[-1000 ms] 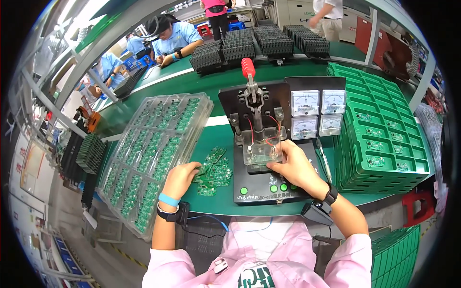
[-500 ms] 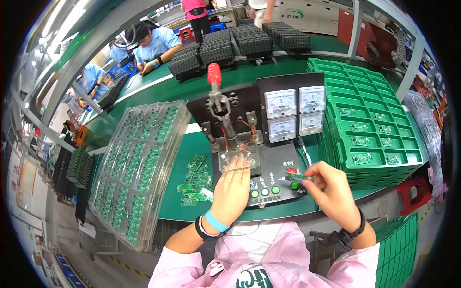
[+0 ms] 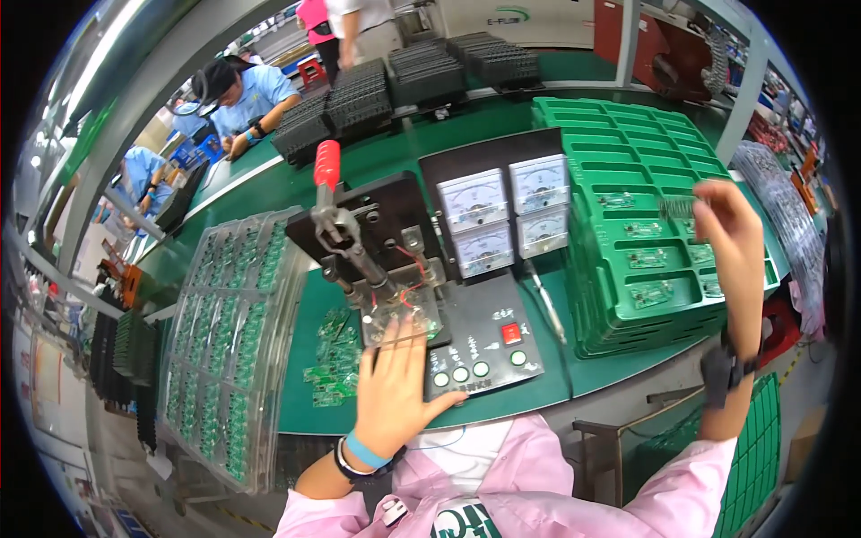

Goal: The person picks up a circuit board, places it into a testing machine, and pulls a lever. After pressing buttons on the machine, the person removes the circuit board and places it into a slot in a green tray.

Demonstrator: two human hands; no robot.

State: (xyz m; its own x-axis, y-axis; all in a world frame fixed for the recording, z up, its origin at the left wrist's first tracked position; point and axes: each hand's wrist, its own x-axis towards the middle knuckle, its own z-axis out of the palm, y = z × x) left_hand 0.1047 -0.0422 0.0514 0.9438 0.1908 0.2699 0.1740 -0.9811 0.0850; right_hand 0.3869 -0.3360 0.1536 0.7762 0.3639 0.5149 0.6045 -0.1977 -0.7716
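My left hand (image 3: 392,392) lies with its fingers stretched out, fingertips at the clear plate (image 3: 387,325) of a test fixture, thumb spread to the right. Above that plate stands the fixture's toggle clamp (image 3: 345,233) with a red handle (image 3: 327,166) pointing up. Over the stacked green trays (image 3: 619,148) my right hand (image 3: 731,224) pinches a small circuit board (image 3: 677,208), blurred by motion. Several green boards (image 3: 647,258) lie in the top tray's compartments. Beside my left hand is a loose pile of circuit boards (image 3: 332,359).
Four analog meters (image 3: 507,215) stand behind the control box (image 3: 484,336) with its red switch (image 3: 511,334). A test probe pen (image 3: 547,300) lies between box and trays. At left are clear blister trays of boards (image 3: 220,350). Black racks (image 3: 395,85) line the far side; a co-worker (image 3: 242,99) sits beyond.
My right hand has carried the board from above the control box to the green tray on the right. My left hand stays at the fixture, thumb now spread. The view has shifted.
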